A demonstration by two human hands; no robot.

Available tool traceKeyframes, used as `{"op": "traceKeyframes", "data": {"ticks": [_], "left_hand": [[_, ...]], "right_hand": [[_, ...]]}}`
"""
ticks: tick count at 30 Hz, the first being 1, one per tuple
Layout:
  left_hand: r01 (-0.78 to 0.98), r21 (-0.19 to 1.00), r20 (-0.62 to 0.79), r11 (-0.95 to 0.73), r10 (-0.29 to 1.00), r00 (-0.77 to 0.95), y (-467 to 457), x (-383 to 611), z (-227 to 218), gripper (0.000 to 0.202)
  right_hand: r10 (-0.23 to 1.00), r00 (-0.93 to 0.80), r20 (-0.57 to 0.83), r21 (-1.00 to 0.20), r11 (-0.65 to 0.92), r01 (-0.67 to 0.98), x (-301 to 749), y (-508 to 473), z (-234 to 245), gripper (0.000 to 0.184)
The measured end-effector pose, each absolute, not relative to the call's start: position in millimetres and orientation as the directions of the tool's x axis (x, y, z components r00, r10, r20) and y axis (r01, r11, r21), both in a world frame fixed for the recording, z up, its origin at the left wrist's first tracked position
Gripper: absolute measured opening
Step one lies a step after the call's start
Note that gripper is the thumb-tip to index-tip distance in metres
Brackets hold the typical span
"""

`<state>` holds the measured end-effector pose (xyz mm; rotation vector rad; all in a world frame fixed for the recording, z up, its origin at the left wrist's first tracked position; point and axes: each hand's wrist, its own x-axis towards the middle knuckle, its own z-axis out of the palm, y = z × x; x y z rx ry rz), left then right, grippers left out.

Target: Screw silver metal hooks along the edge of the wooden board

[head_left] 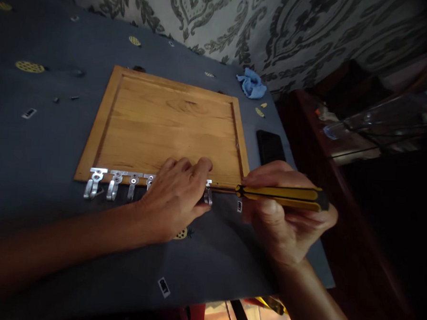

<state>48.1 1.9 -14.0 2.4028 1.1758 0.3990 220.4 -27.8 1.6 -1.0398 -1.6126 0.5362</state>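
A framed wooden board [172,124] lies flat, with a row of silver metal hooks [114,186] along its near edge. Cross-head screws show in several hooks at the left. My left hand [178,194] is closed over that near edge, fingers bent on the wood and thumb below beside the rightmost hook [207,194]; it covers the middle of the row. In my right hand [285,226] is a screwdriver [279,197] with a yellow and black handle, gripped level. Its thin shaft points left along the board's near edge. Whether the tip touches anything, I cannot tell.
The board lies on a grey-blue tablecloth [38,160] printed with pineapples. A dark phone-like slab [270,147] is right of the board, and a crumpled blue cloth [252,83] lies behind it. Small dark pieces [56,100] sit at the left. Patterned wallpaper [213,21] rises behind.
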Motion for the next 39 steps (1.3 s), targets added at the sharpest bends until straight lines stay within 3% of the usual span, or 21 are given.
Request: {"op": "traceKeyframes", "data": {"ticks": [10, 15, 22, 31, 39], "left_hand": [[0.663, 0.497, 0.089, -0.560, 0.793, 0.603, 1, 47, -16, 0.047], [0.664, 0.498, 0.085, -0.559, 0.793, 0.603, 2, 48, -16, 0.050], [0.675, 0.485, 0.079, -0.556, 0.796, 0.600, 2, 49, -16, 0.050], [0.673, 0.479, 0.079, -0.563, 0.792, 0.606, 2, 48, -17, 0.050], [0.679, 0.473, 0.084, -0.561, 0.796, 0.599, 1, 50, -17, 0.050]], "right_hand": [[0.886, 0.057, 0.461, -0.868, 0.437, 0.235, 223, -27, 0, 0.013], [0.932, -0.004, 0.363, -0.919, 0.358, 0.166, 228, -26, 6, 0.027], [0.847, 0.063, 0.528, -0.829, 0.497, 0.257, 226, -23, 2, 0.015], [0.804, 0.269, 0.531, -0.843, 0.466, 0.270, 221, -20, 1, 0.012], [0.808, 0.239, 0.539, -0.828, 0.457, 0.325, 219, -20, 1, 0.015]]}}
